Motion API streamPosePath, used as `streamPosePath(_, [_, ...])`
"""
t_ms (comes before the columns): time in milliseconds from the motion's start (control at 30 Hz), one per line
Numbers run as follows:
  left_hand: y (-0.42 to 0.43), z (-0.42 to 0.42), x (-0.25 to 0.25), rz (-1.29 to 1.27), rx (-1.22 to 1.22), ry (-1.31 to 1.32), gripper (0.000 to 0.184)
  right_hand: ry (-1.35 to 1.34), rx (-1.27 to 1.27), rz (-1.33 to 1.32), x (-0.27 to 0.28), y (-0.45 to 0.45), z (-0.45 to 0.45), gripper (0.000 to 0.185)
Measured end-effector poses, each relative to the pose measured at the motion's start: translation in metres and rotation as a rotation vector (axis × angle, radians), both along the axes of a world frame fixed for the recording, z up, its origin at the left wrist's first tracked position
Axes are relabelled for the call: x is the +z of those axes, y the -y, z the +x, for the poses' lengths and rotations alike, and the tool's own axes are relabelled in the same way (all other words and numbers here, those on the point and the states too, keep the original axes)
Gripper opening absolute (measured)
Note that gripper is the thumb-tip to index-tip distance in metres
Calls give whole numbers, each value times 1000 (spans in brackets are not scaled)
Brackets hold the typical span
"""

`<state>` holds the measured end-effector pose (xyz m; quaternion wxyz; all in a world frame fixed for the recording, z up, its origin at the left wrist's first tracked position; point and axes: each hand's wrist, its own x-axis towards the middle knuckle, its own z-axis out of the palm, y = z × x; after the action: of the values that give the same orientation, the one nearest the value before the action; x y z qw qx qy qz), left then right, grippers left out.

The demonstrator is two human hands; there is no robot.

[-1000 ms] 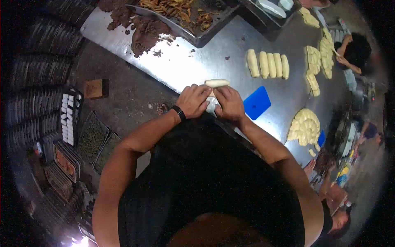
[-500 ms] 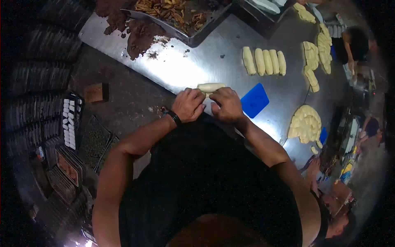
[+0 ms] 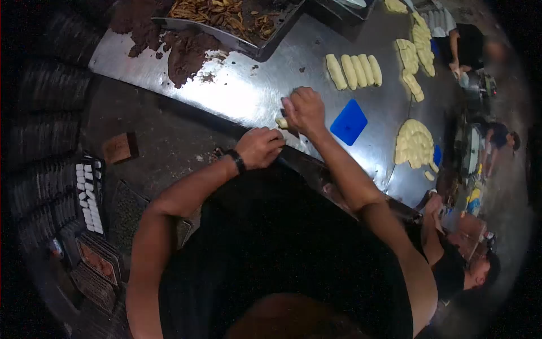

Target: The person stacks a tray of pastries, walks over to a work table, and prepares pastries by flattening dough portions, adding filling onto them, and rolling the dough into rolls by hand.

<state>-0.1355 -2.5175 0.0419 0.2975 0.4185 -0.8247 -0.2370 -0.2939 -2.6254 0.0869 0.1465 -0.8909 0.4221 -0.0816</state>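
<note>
A pale piece of rolled dough point(image 3: 282, 122) lies near the table's front edge, with only one end showing. My right hand point(image 3: 305, 111) is closed over it, fingers curled, and covers the rest of the roll. Closer to my body, my left hand point(image 3: 261, 147) is closed at the edge of the table, just below the dough; whatever its fingers hold is hidden. A blue dough scraper point(image 3: 349, 122) lies flat to the right of my right hand. Several finished dough rolls point(image 3: 354, 71) rest side by side beyond it.
Dark brown paste point(image 3: 192, 56) is heaped at the far left of the metal table point(image 3: 265, 79), beside a tray point(image 3: 248, 48) of brown strips. A mound of dough pieces point(image 3: 414, 144) sits at right. Trays of white pieces point(image 3: 89, 198) stand at left. Co-workers are along the right side.
My right hand has moved up and away from my left, off the near end of the dough roll. The roll is now mostly covered. The view has shifted slightly.
</note>
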Motion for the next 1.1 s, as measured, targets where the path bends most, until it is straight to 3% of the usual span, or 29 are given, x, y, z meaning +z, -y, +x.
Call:
streamPosePath(33, [-7,15,6,-23,9,-120,27,141,-42,-148,-15,-6,4,31])
streamPosePath(67, [-14,34,9,-51,18,-232,24,31,-37,-264,-27,-24,0,38])
streamPosePath(200, [-62,97,22,191,476,-342,15,-189,-45,-159,-38,-60,-19,52])
streamPosePath(300, [-64,108,26,358,503,-404,15,25,-92,-419,-33,-11,9,56])
streamPosePath(400, [-32,95,29,93,324,-430,14,101,-272,-462,-36,34,26,62])
streamPosePath(500, [0,79,43,-22,224,-371,13,-7,-222,-351,-30,11,26,67])
streamPosePath(533, [7,76,49,-28,227,-382,13,-44,-252,-166,-20,-7,22,72])
streamPosePath(600, [15,73,46,-58,342,-488,13,52,-143,-127,-11,-30,0,74])
streamPosePath(700, [25,54,23,29,462,-586,17,95,-30,72,-7,-27,-36,54])
streamPosePath(767, [35,39,13,118,514,-616,22,305,18,-88,14,-13,-38,45])
streamPosePath(900, [77,-12,11,33,291,-325,23,716,-176,-478,67,39,-39,38])
streamPosePath(967, [106,-28,7,-35,139,139,44,793,-320,-604,68,64,-45,39])
streamPosePath(1067, [131,-39,15,41,248,591,62,487,-420,-420,3,65,-92,38])
streamPosePath(1100, [141,-29,-9,209,385,465,68,402,-433,-371,-18,64,-109,37])
